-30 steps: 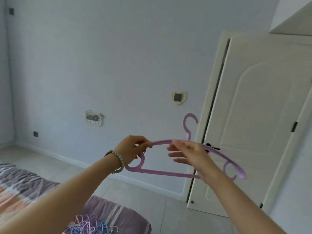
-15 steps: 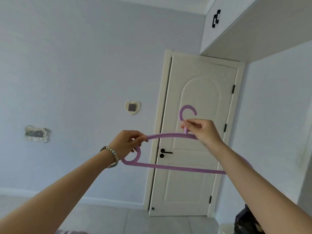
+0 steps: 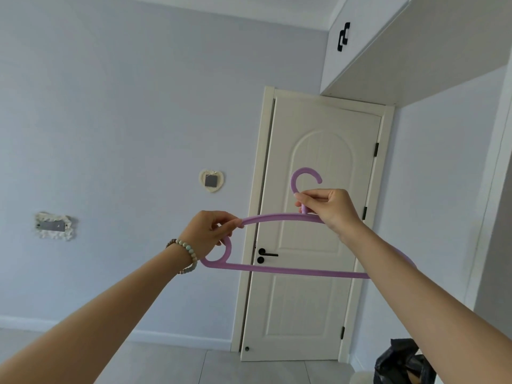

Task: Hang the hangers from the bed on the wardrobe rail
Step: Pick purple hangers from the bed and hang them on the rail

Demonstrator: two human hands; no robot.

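Observation:
A purple plastic hanger (image 3: 279, 217) is held up in front of me, level, its hook pointing up. My left hand (image 3: 206, 232), with a bead bracelet on the wrist, pinches the hanger's left shoulder by the round loop. My right hand (image 3: 329, 207) grips the neck just below the hook. The hanger's right end is hidden behind my right forearm. Neither the bed nor a wardrobe rail is in view.
A shut white door (image 3: 313, 231) with a black handle stands straight ahead. A white overhead cabinet (image 3: 388, 59) juts out at the upper right. A black bag (image 3: 401, 361) sits on the floor at the lower right. Wall fittings hang on the left wall.
The view has swung right and up, from the bed to the door. My right hand has moved from the hanger's upper bar to the neck under the hook.

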